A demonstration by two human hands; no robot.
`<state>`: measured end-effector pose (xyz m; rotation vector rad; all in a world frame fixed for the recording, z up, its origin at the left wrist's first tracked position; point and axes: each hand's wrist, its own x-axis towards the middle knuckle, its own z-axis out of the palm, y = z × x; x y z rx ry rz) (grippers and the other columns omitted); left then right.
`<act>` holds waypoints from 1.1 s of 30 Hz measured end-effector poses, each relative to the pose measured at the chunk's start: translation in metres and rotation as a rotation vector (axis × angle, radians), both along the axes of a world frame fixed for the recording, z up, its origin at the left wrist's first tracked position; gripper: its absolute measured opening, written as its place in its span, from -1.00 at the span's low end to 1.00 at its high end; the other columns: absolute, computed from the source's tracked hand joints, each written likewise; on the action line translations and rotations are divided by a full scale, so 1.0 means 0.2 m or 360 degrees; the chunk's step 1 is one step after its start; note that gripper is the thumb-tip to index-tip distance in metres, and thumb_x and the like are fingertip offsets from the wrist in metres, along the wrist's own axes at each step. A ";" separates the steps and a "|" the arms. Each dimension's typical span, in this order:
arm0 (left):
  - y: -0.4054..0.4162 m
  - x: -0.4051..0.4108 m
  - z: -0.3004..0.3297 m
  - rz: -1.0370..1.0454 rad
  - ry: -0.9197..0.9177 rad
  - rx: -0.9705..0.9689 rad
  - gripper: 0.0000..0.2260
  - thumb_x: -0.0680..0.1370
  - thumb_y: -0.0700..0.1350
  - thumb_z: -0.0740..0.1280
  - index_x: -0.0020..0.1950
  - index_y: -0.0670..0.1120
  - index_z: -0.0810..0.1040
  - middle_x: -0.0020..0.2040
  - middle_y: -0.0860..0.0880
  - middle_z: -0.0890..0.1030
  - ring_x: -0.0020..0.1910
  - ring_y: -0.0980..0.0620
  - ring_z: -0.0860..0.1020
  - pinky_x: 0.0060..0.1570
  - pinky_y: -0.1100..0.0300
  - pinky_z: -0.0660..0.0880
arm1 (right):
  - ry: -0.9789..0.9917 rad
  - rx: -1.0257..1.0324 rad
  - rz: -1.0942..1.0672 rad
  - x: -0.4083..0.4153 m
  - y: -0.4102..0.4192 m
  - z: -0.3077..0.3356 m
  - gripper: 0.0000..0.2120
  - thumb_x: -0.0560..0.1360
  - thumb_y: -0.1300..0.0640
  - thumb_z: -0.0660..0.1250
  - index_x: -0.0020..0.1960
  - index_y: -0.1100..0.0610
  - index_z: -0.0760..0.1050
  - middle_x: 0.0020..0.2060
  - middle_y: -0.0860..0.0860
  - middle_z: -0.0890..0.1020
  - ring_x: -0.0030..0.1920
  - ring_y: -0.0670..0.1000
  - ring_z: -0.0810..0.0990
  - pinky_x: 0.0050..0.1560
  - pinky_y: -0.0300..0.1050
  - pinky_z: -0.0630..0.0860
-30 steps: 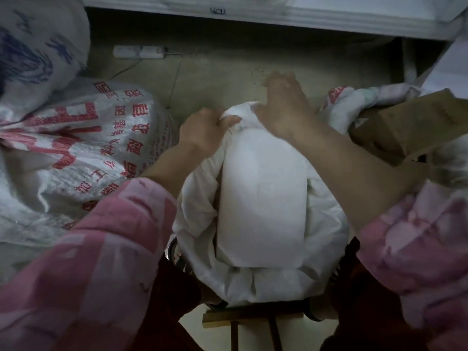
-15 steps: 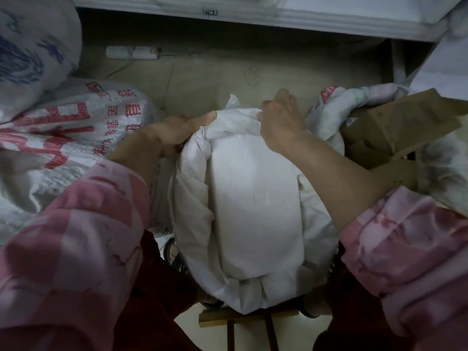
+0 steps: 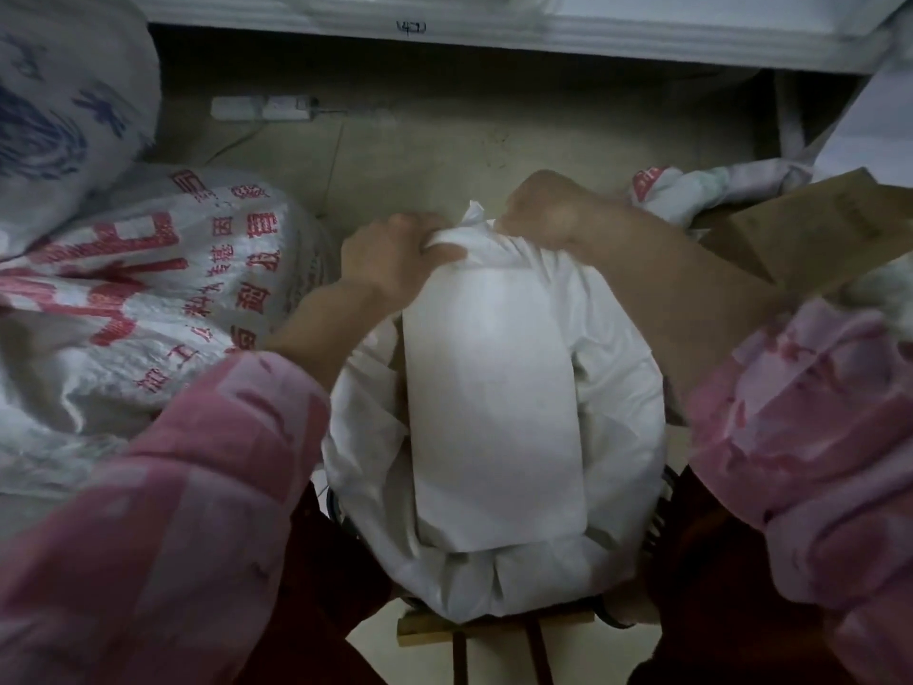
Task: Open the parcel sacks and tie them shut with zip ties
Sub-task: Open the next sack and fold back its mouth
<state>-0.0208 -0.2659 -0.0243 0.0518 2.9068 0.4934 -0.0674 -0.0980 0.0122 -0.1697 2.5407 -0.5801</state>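
Observation:
A full white parcel sack (image 3: 494, 412) stands between my knees, its mouth gathered at the far end. My left hand (image 3: 390, 259) grips the bunched cloth on the left of the mouth. My right hand (image 3: 558, 215) grips the bunched cloth on the right, close to the left hand. A small tuft of sack fabric (image 3: 477, 215) sticks up between the two hands. No zip tie is visible. My pink sleeves cover both forearms at the bottom corners.
A white woven sack with red print (image 3: 148, 299) lies at left, and a sack with blue print (image 3: 59, 106) behind it. A brown cardboard box (image 3: 810, 229) and crumpled sack (image 3: 691, 190) sit at right. A power strip (image 3: 262, 107) lies on the floor below a white shelf edge (image 3: 494, 32).
My hands have drawn closer together at the sack's mouth, bunching the cloth tighter. The left hand moved right from the sack's side to the top.

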 end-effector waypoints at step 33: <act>0.15 -0.38 -0.09 0.0391 -0.0354 0.0194 -0.67 0.50 -0.05 0.41 0.22 -0.16 0.58 0.22 -0.09 0.57 0.20 -0.05 0.52 0.18 0.17 0.43 | 0.0915 0.0693 -0.0089 -0.21 0.36 -0.28 -0.65 0.46 0.27 0.27 0.25 0.24 0.39 0.22 0.22 0.41 0.22 0.23 0.35 0.23 0.07 0.30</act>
